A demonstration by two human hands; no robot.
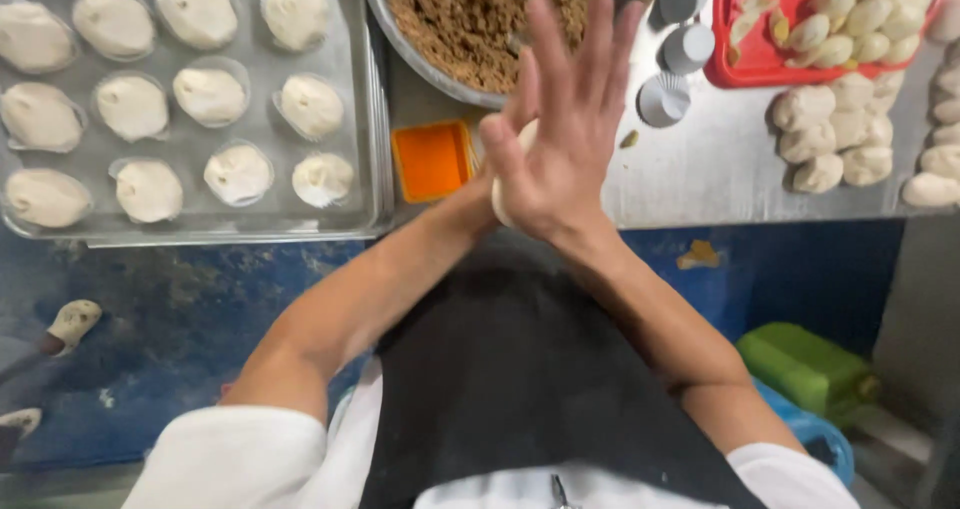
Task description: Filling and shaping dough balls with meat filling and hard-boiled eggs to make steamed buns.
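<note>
The person's right hand (565,129) lies flat over the left hand (487,191), so the left palm and fingers are hidden, and the pale lump of dough (500,204) pressed between them shows only as a sliver at the edges — its shape cannot be told. The round metal bowl of brown crumbly filling (455,19) is cut off by the top edge, with its near rim partly behind the fingers. The red plastic tray of shaped dough pieces (760,54) runs out at the top right. On the grey metal baking tray (355,119), the leftmost dough rounds are clipped by the left edge.
</note>
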